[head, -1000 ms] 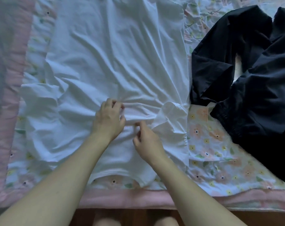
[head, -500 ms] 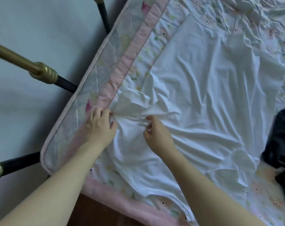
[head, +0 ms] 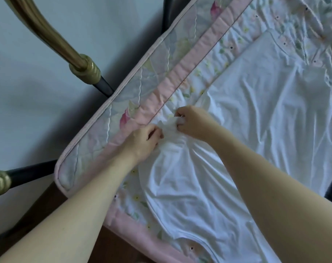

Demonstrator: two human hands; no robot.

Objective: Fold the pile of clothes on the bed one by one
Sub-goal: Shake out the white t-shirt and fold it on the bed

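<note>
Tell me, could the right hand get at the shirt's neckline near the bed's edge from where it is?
Probably yes. The right hand pinches the bunched sleeve beside the left hand; the neckline lies uncovered on the shirt, nearer the person. It would need to let go first.
</note>
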